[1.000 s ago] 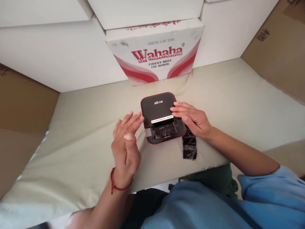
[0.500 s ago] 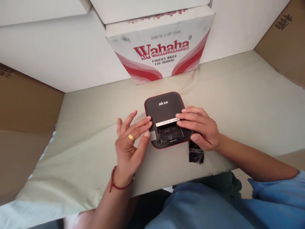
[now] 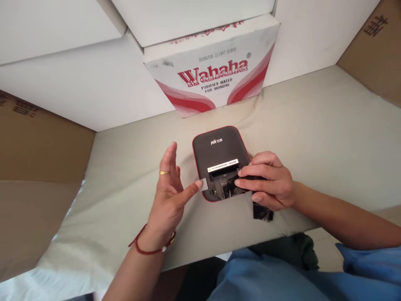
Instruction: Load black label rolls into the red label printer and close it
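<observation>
A black printer-like device (image 3: 216,152) with rounded corners and a thin red edge lies on the cloth. Across it runs a white warning label (image 3: 223,165), with a dark glossy lower panel (image 3: 230,184) below. My left hand (image 3: 171,190) is open, its thumb tip touching the grey tab (image 3: 204,184) on the device's left side while the other fingers stand raised off it. The fingers of my right hand (image 3: 272,179) lie stretched over the panel's right part, thumb low beside the corner. Under that thumb, a crinkled black piece of film (image 3: 262,212) rests on the cloth.
Behind the device stands a white and red Wahaha water carton (image 3: 216,79) against large white boxes (image 3: 125,83). Brown cartons (image 3: 40,159) flank the left and right. A pale cloth (image 3: 313,133) covers the table, whose front edge is near my body.
My left fingers have lifted off the device's side, leaving the thumb on the grey tab. My right fingers have slid from the label down onto the lower panel, whose front edge looks different.
</observation>
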`<state>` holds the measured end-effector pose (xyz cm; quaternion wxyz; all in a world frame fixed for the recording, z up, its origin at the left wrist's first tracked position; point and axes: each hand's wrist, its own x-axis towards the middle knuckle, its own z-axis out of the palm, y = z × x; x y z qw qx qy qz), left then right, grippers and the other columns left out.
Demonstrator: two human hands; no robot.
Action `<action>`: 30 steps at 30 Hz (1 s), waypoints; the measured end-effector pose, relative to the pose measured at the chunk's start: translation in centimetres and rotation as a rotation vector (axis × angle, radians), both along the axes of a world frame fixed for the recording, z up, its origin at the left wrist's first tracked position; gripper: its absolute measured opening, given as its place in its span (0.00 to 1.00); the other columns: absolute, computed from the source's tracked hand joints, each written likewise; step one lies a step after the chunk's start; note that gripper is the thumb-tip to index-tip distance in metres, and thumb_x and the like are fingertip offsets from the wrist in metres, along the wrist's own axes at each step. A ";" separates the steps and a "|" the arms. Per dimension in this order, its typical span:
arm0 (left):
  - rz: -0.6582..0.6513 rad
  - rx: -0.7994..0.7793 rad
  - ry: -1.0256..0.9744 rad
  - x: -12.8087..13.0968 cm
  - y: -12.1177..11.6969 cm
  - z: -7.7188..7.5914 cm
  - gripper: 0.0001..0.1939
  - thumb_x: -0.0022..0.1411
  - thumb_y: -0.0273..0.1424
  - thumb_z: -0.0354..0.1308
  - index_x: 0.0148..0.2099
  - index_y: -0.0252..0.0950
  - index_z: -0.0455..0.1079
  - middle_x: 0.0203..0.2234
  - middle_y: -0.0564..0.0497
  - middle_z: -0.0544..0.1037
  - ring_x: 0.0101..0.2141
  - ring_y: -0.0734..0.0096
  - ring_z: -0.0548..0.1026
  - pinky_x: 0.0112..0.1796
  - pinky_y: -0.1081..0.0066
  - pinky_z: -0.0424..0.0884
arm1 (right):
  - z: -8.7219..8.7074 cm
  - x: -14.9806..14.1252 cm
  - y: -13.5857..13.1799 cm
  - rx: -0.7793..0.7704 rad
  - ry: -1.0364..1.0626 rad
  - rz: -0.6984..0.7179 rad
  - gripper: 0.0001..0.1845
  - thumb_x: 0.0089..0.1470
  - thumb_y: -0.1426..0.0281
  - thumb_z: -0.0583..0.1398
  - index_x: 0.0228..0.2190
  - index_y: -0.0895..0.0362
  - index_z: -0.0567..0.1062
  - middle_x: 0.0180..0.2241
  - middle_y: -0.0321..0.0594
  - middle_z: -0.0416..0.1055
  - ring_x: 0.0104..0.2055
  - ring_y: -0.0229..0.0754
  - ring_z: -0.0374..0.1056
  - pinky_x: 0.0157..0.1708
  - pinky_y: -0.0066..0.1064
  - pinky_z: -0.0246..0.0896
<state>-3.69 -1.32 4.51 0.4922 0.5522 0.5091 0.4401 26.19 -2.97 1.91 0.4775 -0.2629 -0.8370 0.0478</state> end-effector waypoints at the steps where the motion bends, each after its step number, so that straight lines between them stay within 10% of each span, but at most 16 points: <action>1: 0.002 -0.027 0.005 -0.1 0.0 0.0 0.56 0.57 0.39 0.82 0.80 0.68 0.58 0.85 0.57 0.51 0.86 0.46 0.37 0.81 0.34 0.34 | 0.0 -0.1 0.0 0.007 0.003 -0.001 0.21 0.76 0.59 0.59 0.59 0.50 0.86 0.49 0.42 0.88 0.52 0.52 0.75 0.50 0.47 0.77; 10: -0.016 -0.209 -0.083 0.0 0.1 -0.8 0.61 0.57 0.41 0.79 0.82 0.70 0.47 0.86 0.55 0.48 0.86 0.48 0.39 0.80 0.34 0.41 | 0.6 -0.4 0.1 0.087 -0.053 -0.023 0.20 0.76 0.60 0.58 0.52 0.55 0.87 0.45 0.46 0.88 0.49 0.49 0.77 0.50 0.45 0.77; 30: -0.086 -0.094 -0.094 1.5 -0.2 -1.2 0.54 0.65 0.37 0.70 0.84 0.54 0.45 0.87 0.51 0.46 0.86 0.53 0.36 0.83 0.46 0.40 | 2.8 -0.2 -1.0 0.165 -0.194 -0.117 0.15 0.73 0.64 0.61 0.50 0.56 0.86 0.43 0.46 0.89 0.47 0.49 0.80 0.52 0.46 0.78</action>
